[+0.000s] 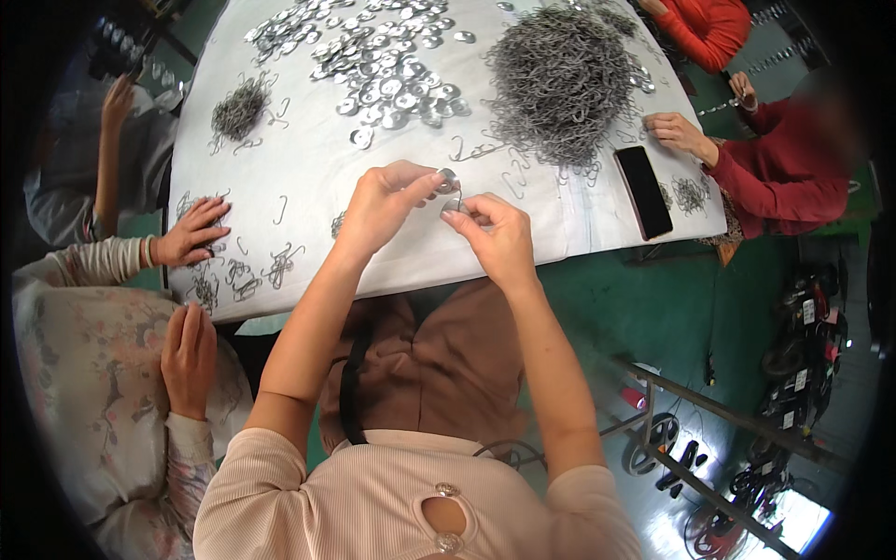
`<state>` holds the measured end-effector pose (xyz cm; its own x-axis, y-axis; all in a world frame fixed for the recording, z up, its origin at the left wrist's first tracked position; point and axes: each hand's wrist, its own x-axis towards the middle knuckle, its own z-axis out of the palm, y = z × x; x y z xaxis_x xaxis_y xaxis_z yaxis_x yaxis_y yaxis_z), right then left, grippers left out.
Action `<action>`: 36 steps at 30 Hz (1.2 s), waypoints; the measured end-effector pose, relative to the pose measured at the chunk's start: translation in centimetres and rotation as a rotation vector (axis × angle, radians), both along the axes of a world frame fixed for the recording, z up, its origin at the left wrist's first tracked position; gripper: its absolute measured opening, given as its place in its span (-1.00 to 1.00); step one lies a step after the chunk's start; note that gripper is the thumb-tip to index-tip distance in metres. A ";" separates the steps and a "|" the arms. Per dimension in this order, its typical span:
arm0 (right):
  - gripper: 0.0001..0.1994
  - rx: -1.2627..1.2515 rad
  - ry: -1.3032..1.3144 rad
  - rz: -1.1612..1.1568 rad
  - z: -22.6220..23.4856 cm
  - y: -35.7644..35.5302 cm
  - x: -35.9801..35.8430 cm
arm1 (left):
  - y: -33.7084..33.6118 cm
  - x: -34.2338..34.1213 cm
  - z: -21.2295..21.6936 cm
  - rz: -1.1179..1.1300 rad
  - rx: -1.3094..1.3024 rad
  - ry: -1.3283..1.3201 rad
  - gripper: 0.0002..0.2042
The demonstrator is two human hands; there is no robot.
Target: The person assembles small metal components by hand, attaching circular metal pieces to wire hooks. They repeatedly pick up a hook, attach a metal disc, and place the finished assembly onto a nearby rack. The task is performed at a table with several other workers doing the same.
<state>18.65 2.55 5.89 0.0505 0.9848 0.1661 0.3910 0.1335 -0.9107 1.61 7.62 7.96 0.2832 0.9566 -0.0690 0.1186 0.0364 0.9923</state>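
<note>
Over the near edge of the white-covered table [327, 173], my two hands meet. My left hand [387, 201] pinches a small round silver metal disc [447, 175] between thumb and fingers. Just right of it, my right hand [499, 233] is closed on a thin wire hook [458, 198], whose upper end reaches the disc. Whether the hook passes through the disc cannot be seen. Beyond my hands lie a spread of silver discs [387, 89] and, to its right, a large heap of grey wire hooks [560, 84].
A black phone [642, 191] lies at the table's right edge. Smaller hook piles [240, 110] sit at the left. Co-workers' hands rest on the table, one at the left [193, 231], one at the right [679, 135]. A metal rail [709, 411] stands at the lower right.
</note>
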 end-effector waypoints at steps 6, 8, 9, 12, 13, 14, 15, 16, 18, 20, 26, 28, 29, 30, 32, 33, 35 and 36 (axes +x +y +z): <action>-0.76 0.038 -0.172 -0.035 1.0 -0.2 -2.1 | -1.3 -0.9 -0.2 0.077 0.004 0.025 -0.78; -0.77 0.027 -0.257 -0.040 1.0 -0.1 -2.3 | -1.3 -0.9 -0.1 0.079 -0.007 -0.016 -0.78; -0.78 0.020 -0.300 -0.045 1.0 -0.1 -2.4 | -1.3 -0.9 -0.1 0.077 -0.013 -0.036 -0.78; -0.79 -0.055 -0.326 -0.039 1.1 -0.1 -2.8 | -1.3 -0.7 0.2 0.051 0.023 0.016 -0.80; -0.80 -0.068 -0.338 -0.033 1.0 -0.1 -2.9 | -1.4 -0.5 0.1 0.060 0.049 -0.016 -0.81; -0.80 -0.082 -0.349 -0.027 0.7 0.0 -3.0 | -1.5 -0.5 -0.1 0.069 0.074 -0.047 -0.81; -0.81 -0.096 -0.361 -0.018 0.5 0.2 -2.9 | -1.6 -0.5 -0.2 0.081 0.097 -0.078 -0.82; -0.80 -0.116 -0.369 0.013 0.4 0.4 -2.5 | -1.6 -0.7 -0.5 0.110 0.115 -0.067 -0.82; -0.79 -0.156 -0.381 0.074 0.3 0.8 -0.9 | -1.6 -1.2 -1.0 0.168 0.152 -0.045 -0.83; -0.77 -0.152 -0.396 0.016 -0.8 2.9 3.0 | -1.2 -2.1 -1.3 0.195 0.168 -0.014 -0.83; -0.85 -0.341 -0.772 -0.287 -1.2 9.3 8.1 | -1.4 -3.3 -0.7 0.243 0.124 -0.038 -0.84; -0.82 -0.309 -0.911 -0.221 -2.3 10.4 7.3 | -1.8 -3.6 -0.9 0.239 0.097 -0.068 -0.84; -0.81 -0.269 -0.930 -0.216 -2.6 10.6 7.5 | -1.8 -3.5 -1.0 0.219 0.096 -0.079 -0.84; -0.79 -0.225 -0.944 -0.203 -2.6 10.6 7.0 | -1.9 -3.7 -1.1 0.207 0.095 -0.085 -0.84; -0.78 -0.146 -0.882 -0.176 -2.4 10.1 6.1 | -2.0 -4.0 -1.5 0.155 0.113 -0.069 -0.83; -0.78 -0.111 -0.810 -0.156 -1.5 9.3 5.5 | -1.9 -3.9 -1.4 0.150 0.110 -0.090 -0.83; -0.79 -0.157 -0.483 -0.091 0.1 7.3 4.3 | -2.2 -3.1 -1.1 0.139 0.087 -0.133 -0.83; -0.81 -0.230 -0.223 -0.050 1.0 6.3 3.2 | -2.2 -3.0 -1.1 0.124 0.084 -0.108 -0.83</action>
<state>21.83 8.89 6.87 0.0874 0.9950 -0.0480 0.5852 -0.0903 -0.8058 -1.36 5.42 6.88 0.1641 0.9857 0.0372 0.0114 -0.0396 0.9991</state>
